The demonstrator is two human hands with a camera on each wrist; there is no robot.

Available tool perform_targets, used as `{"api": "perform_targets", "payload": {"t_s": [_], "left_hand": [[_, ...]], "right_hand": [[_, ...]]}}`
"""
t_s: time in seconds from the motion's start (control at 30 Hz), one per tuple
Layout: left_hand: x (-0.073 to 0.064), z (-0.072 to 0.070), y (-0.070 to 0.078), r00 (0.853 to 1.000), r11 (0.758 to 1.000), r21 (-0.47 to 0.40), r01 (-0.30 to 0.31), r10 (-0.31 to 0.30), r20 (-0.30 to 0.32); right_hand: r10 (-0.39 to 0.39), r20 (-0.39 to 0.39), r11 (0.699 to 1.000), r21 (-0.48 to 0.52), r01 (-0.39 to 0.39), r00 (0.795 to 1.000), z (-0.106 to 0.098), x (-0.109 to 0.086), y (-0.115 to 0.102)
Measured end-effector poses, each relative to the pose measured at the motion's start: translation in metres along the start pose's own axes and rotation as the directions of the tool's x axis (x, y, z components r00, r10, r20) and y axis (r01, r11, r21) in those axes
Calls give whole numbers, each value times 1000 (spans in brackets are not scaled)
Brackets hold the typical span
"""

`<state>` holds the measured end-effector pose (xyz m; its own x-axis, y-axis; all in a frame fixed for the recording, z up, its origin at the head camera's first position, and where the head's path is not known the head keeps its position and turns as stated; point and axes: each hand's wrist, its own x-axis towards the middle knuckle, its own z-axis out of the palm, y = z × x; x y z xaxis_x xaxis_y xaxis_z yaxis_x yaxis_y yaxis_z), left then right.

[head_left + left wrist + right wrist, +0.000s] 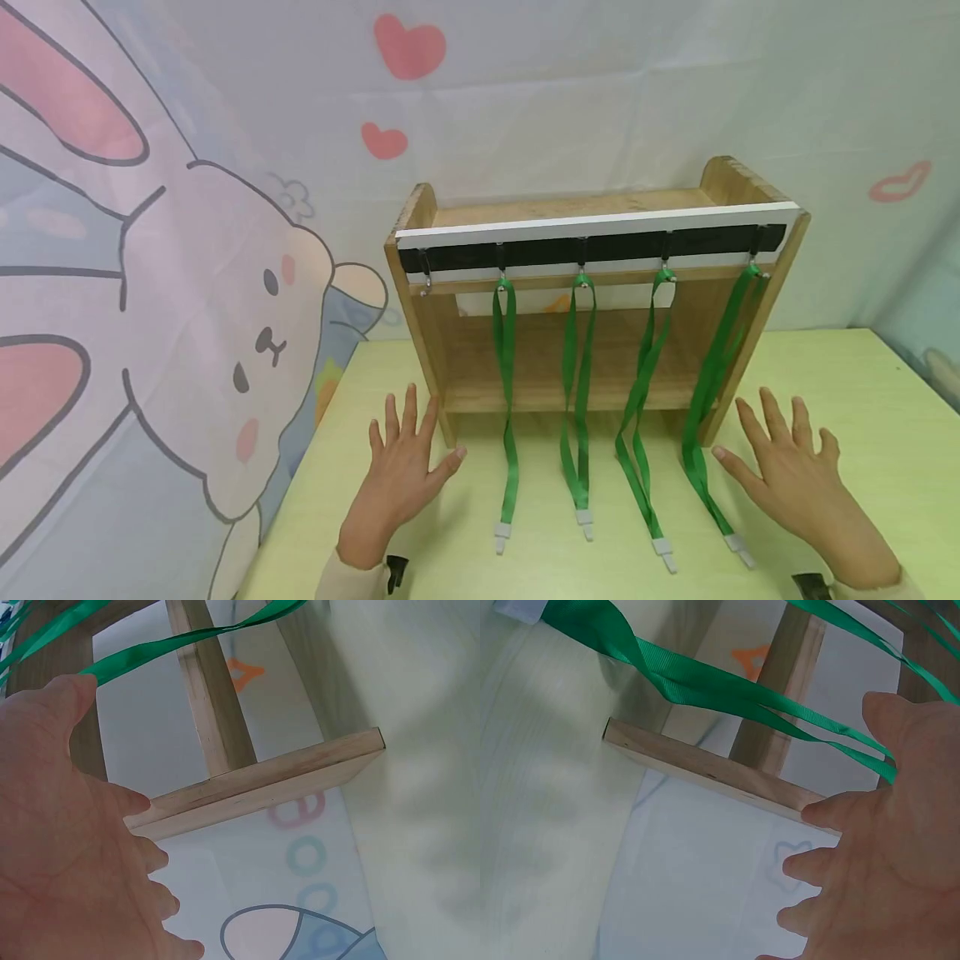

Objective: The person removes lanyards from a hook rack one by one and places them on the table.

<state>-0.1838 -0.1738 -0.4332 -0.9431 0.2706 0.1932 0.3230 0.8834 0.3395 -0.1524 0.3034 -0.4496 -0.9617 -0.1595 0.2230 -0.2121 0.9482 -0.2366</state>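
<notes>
Several green lanyards with pale clips hang from hooks on a wooden rack [581, 402]. Farthest left is one lanyard [507, 400]; another lanyard [711, 392] hangs at the right end, its clip [738, 550] over the table. My left hand [405, 479], fingers spread and holding nothing, is left of the rack's lower front. On the other side, my right hand [798, 475] is also spread, its thumb close to the rightmost lanyard. Both wrist views show the palms, the left hand [67, 825] and right hand [900, 840], beside the rack's side boards.
A black strip [540, 252] on a white board carries the hooks; the leftmost hook [426, 279] bears no lanyard. The rack stands on a pale yellow-green table [847, 400]. Behind it hangs a printed cloth [585, 100] with hearts and a large rabbit.
</notes>
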Motion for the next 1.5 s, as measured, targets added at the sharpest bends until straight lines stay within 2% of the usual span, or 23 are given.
{"api": "perform_targets", "payload": {"t_s": [0.2,0.33,0.43,0.6,0.7,0.83,1.0,1.13,1.3,1.4,1.5], "left_hand": [[1,-2,0,1000,1000,-8,10,-10,4],[7,-5,0,1000,1000,-11,6,-6,7],[12,-9,0,1000,1000,-29,11,-11,11],[20,-20,3,999,995,-84,44,-42,29],[27,-28,3,998,992,-109,58,-56,21],[37,-40,2,997,988,-138,65,-69,-22],[45,-50,-1,995,976,-205,70,-82,-51],[49,-55,-2,993,968,-243,69,-90,-74],[55,-58,-3,988,950,-304,73,-111,-111],[58,-58,-4,984,935,-347,69,-121,-130],[61,-57,-5,978,919,-391,47,-122,-168]], "right_hand": [[16,30,1000,16,-16,999,-7,2,2],[10,29,999,32,-11,1000,-15,5,2],[-3,-5,998,57,3,1000,-21,7,-1],[-36,-136,996,78,47,990,-33,11,-9],[-61,-223,993,81,81,973,-42,15,-13],[-102,-320,985,97,139,942,-52,23,-19],[-124,-405,973,131,192,906,-64,30,-29],[-115,-450,962,172,212,886,-72,37,-37],[-63,-494,953,227,199,867,-79,45,-47],[-31,-550,944,257,204,835,-79,50,-53],[-5,-623,936,273,223,782,-78,55,-59]]}}
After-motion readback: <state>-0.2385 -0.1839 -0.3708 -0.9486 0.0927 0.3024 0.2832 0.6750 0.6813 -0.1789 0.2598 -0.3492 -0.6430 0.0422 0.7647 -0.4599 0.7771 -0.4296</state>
